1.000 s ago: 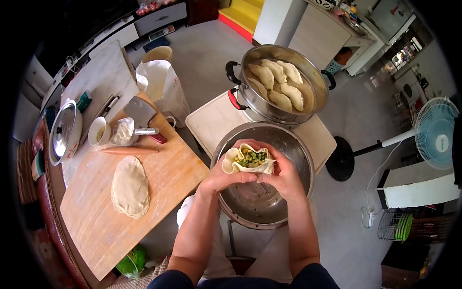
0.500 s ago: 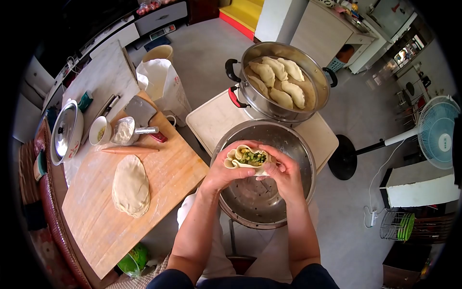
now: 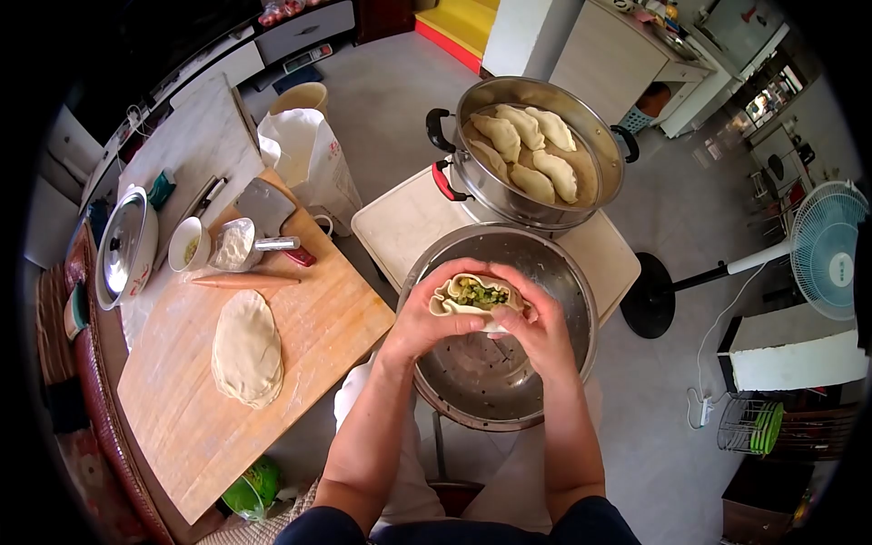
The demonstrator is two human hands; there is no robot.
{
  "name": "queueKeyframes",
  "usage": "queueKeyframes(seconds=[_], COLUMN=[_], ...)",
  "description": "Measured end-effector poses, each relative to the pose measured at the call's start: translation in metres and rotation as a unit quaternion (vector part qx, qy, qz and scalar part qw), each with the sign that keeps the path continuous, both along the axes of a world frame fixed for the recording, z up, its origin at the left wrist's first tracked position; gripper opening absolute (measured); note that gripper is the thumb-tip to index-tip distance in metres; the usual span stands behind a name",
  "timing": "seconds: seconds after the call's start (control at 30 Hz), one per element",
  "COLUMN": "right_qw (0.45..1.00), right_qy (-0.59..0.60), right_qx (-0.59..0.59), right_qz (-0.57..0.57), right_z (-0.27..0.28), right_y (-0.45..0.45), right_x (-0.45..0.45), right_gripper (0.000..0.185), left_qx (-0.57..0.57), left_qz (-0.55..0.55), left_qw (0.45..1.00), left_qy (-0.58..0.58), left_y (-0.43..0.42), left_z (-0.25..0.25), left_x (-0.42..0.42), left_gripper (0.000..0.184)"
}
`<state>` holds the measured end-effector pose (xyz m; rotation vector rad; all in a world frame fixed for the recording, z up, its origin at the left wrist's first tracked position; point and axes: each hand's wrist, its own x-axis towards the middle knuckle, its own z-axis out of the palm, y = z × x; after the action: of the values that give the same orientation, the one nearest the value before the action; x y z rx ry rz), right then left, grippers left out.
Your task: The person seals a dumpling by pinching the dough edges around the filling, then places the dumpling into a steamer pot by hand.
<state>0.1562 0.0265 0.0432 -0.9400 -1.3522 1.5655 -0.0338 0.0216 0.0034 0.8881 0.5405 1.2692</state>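
Observation:
Between both hands is a dumpling with its top gaping, showing chopped green and yellow filling. My left hand wraps its left side, thumb along the front edge. On the right, my right hand grips the wrapper, thumb pressed to the front rim. Underneath is a wide metal bowl with scraps stuck inside. Beyond it, a steamer pot holds several closed dumplings. A stack of flat dough wrappers lies on the wooden board to the left.
The board also carries a rolling pin, a cleaver, a small bowl and a flour container. A lidded pot stands at far left. The steamer rests on a pale stool. A fan stands right.
The fingers have shifted slightly around the dumpling, and its left folds sit closer in, the opening rounder. Both hands remain over the metal bowl.

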Motion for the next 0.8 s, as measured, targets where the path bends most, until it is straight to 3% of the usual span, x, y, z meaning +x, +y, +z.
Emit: queueKeyframes(seconds=[0.07,0.2,0.4,0.6,0.7,0.8], right_qw=[1.000,0.996,0.983,0.946,0.946,0.967], right_qy=[0.012,0.013,-0.151,-0.314,-0.308,-0.173], right_qx=[0.014,-0.082,-0.078,0.003,0.022,-0.142], right_qz=[0.008,0.045,0.075,0.081,0.094,0.120], right_z=[-0.001,0.014,0.015,0.002,-0.002,0.027], right_y=[0.008,0.017,0.034,0.043,0.048,0.052], right_x=[0.002,0.003,-0.001,-0.009,-0.012,-0.011], right_gripper=[0.060,0.072,0.075,0.064,0.068,0.073], left_qx=[0.008,0.000,0.024,0.052,0.059,0.000], left_qz=[-0.014,-0.038,-0.049,-0.018,-0.001,-0.011], left_qw=[1.000,0.999,0.996,0.990,0.993,1.000], left_qy=[-0.001,0.020,0.070,0.131,0.102,0.020], left_y=[-0.002,0.000,-0.002,-0.001,0.000,0.000], left_z=[0.007,0.006,0.013,-0.005,-0.006,-0.001], left_x=[0.001,0.003,0.004,0.003,0.002,-0.002], left_gripper=[0.069,0.076,0.069,0.061,0.054,0.054])
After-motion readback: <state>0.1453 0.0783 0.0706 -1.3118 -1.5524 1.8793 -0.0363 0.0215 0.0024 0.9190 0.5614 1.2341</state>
